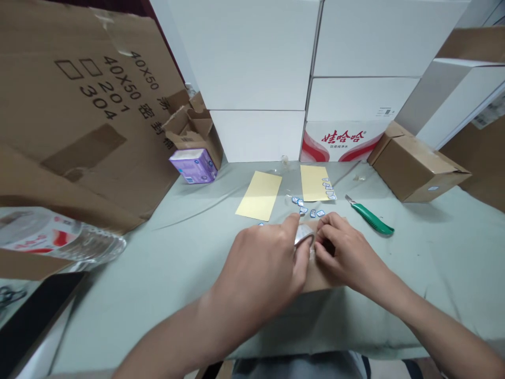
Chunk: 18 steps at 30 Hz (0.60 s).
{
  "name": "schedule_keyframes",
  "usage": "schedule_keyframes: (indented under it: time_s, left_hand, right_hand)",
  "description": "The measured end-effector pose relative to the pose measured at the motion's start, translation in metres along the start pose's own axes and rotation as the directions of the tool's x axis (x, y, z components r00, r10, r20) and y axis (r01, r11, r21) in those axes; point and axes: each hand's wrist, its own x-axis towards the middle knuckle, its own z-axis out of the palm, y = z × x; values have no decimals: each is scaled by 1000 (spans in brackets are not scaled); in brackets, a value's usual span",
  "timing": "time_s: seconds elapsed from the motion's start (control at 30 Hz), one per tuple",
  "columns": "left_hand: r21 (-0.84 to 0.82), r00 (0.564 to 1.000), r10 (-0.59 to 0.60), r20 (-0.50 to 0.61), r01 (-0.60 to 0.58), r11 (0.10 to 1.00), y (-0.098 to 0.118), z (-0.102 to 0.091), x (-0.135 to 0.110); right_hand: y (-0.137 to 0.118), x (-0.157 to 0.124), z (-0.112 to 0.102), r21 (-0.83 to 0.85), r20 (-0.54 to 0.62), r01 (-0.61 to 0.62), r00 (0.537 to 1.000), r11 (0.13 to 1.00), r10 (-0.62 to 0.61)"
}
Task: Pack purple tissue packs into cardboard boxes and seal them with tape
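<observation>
Silvery roll (pixel 303 233), half hidden, pinched in left grip (pixel 262 258); right grip (pixel 347 250) curled, fingertip hold unclear

A silvery-white ring-shaped roll (pixel 303 232) shows in the left hand (pixel 265 257) above a brown cardboard piece (pixel 321 277), two pale-yellow rectangular paper sheets (pixel 259 196) and small blue-edged white stickers (pixel 320 213) lie beyond that hand, and a green-handled cutter (pixel 371 218) lies beyond the right hand (pixel 347 251) on the pale-green cloth-covered worktop (pixel 430 273).

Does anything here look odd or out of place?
A few things. Small blue-edged labels lie scattered, while others line the edge of the right-hand yellow card. The green knife lies with its blade exposed, and the brown carton behind the purple packet looks torn.
</observation>
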Motion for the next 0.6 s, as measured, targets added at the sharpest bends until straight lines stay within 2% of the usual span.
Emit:
schedule_keyframes:
  time_s: [0.17,0.27,0.37,0.43,0.5,0.53,0.6]
  left_hand:
    - [-13,999,-20,42,21,1000,2,2,2]
    - [-44,999,-29,43,30,999,2,3,4]
    - [-107,999,-38,-15,36,994,-2,6,3]
    - [-224,992,-60,-114,33,974,-7,9,-2]
    - [-398,971,-120,-207,28,917,-14,14,-13]
    - [-490,961,-162,-225,32,871,-18,17,-20]
    - [-641,954,-232,-192,57,766,-24,25,-35]
  right_hand:
    - [4,-2,-4,-56,12,-8,1000,998,9]
    - [7,-5,-6,15,-6,155,988,988,-155]
    - [8,-12,-8,37,54,331,942,943,-332]
    - [8,-17,-9,-15,119,371,923,928,-367]
    - [8,-23,-10,-95,161,404,908,910,-387]
    - [8,-25,-10,-137,174,418,903,898,-394]
    - [7,-28,-10,-200,197,434,896,878,-398]
